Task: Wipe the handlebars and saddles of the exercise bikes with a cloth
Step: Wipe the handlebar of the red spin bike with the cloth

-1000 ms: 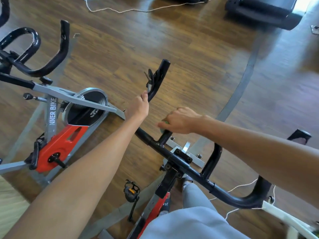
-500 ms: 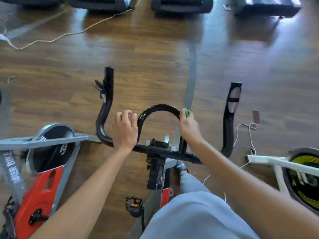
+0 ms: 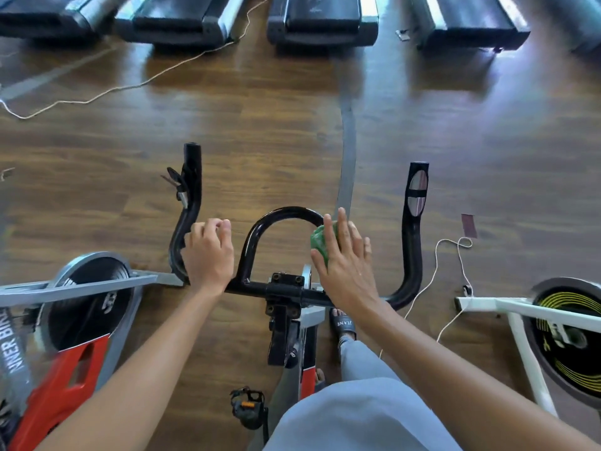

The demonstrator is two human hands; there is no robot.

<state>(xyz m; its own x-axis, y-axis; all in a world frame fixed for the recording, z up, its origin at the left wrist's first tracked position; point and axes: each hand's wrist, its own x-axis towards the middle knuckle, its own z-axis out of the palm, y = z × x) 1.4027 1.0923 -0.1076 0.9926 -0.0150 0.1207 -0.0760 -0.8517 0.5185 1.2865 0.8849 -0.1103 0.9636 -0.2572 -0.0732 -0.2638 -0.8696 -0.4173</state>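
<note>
Black handlebars point(image 3: 279, 216) of the exercise bike span the middle of the view, with a centre loop and two upright end horns. My left hand point(image 3: 209, 255) grips the bar just left of the loop, fingers curled over it. My right hand point(image 3: 344, 258) presses a crumpled green cloth point(image 3: 320, 244) against the right side of the loop, its fingers straight over the cloth. The saddle is out of view.
A red and grey bike point(image 3: 74, 320) stands at the left and a white bike point(image 3: 559, 327) with a black-yellow flywheel at the right. Several treadmills point(image 3: 322, 21) line the far edge. White cords point(image 3: 130, 86) trail over the wooden floor. A pedal point(image 3: 248, 408) sits below.
My right hand has flattened over the cloth on the right side of the loop, with more green showing. The left hand still holds the bar. The view has shifted closer and squarer.
</note>
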